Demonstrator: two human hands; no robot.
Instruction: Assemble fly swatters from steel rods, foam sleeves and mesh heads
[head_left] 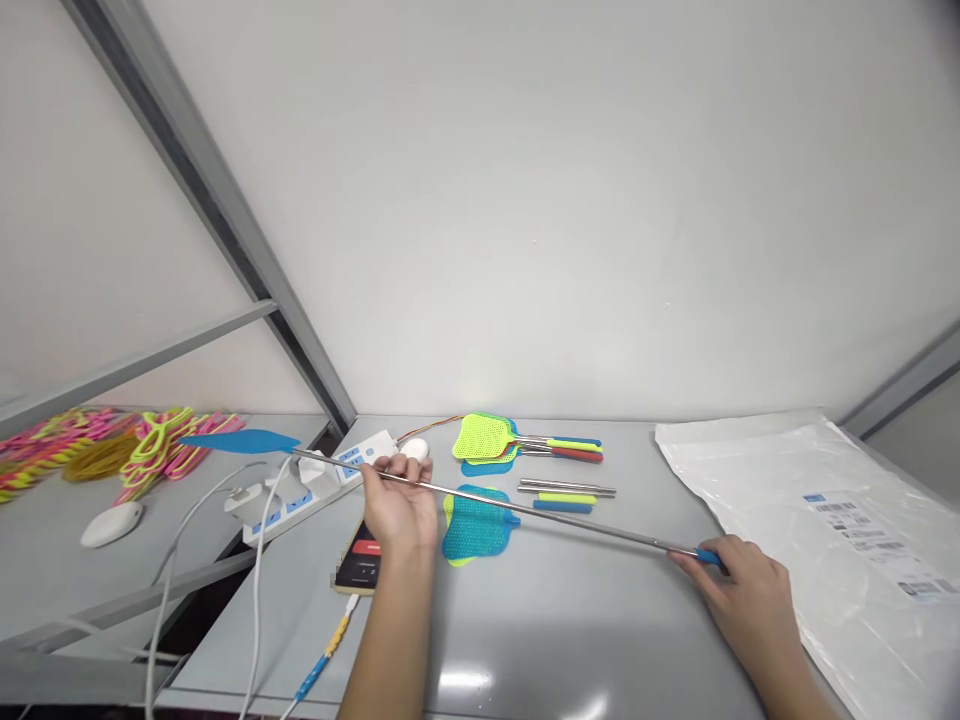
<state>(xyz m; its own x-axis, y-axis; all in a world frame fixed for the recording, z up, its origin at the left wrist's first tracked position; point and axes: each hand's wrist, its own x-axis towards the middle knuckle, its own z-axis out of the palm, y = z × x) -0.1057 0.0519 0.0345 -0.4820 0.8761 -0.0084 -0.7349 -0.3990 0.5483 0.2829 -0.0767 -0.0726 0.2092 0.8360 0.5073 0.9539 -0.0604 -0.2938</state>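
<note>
A blue fly swatter with a long, drawn-out metal rod stretches across the view, tilted down to the right, held above the table. My right hand is closed round its blue handle, which the fingers mostly hide. Nearer the swatter's head, my left hand, palm turned up, holds the rod between thumb and fingers. Under the rod lie loose swatter heads, blue over yellow-green. Beside them are metal rods, a yellow-green handle and a blue handle. Behind them rests a pile of fly swatters.
A white plastic mailing bag covers the table's right side. At left are a power strip with white cables and a phone plugged into a cord. Bundles of coloured cord and a white mouse lie beyond the metal frame.
</note>
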